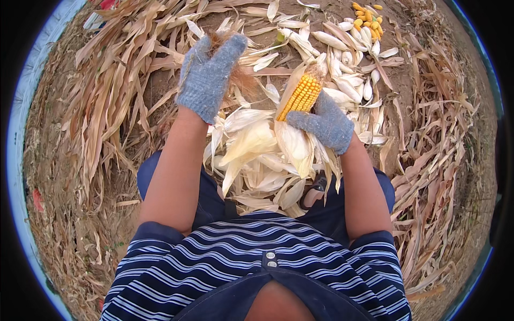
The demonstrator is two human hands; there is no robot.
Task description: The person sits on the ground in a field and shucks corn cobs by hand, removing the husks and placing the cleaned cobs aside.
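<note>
My right hand (327, 122), in a grey knit glove, grips an ear of corn (301, 96) near its base. Yellow kernels show along the ear, which tilts with its tip up and to the right. Peeled husk (295, 146) hangs below the grip, and another husk leaf stands along the ear's left side. To the left, apart from the ear, my gloved left hand (209, 76) is raised with a tuft of brown corn silk (243, 80) in its fingers. Some of the silk sticks out above the thumb. The left palm is hidden.
Loose pale husks (265, 176) lie heaped between my knees, beside a shoe (315, 192). Bare yellow cobs (369, 24) are piled at the far right, with pale husks (347, 86) nearer. Dry corn stalks and leaves (116, 72) cover the soil at left and right.
</note>
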